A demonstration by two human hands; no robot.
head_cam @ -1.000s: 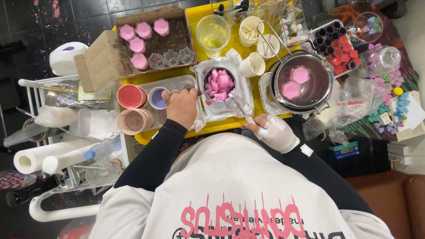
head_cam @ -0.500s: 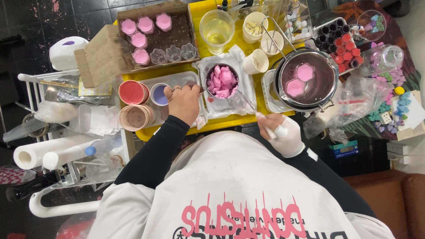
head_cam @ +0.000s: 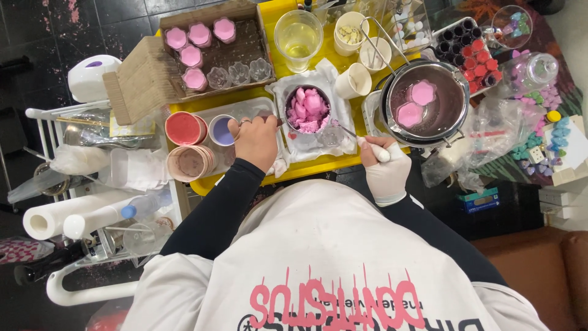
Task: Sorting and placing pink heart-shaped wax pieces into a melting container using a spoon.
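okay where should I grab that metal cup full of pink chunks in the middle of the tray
Grip the metal cup by its outer wall, thumb one side and fingers the other, probably from its far side: it stands upright and is heaped with pink pieces, so nothing fits inside. The left hand and gloved right hand crowd the near side.

Seen from above, the bare left hand (head_cam: 256, 140) rests on the yellow table (head_cam: 318, 167) beside a small cup of purple liquid (head_cam: 221, 130), with a red-filled cup (head_cam: 184, 127) and a stack of pinkish cups (head_cam: 191, 162) just left of it. The white-gloved right hand (head_cam: 384, 164) grips a thin metal tool (head_cam: 346, 130) angled toward a metal bowl of pink wax chunks (head_cam: 308, 108) sitting on white paper. To the right, a dark pot (head_cam: 425, 101) holds two pink flower-shaped pieces
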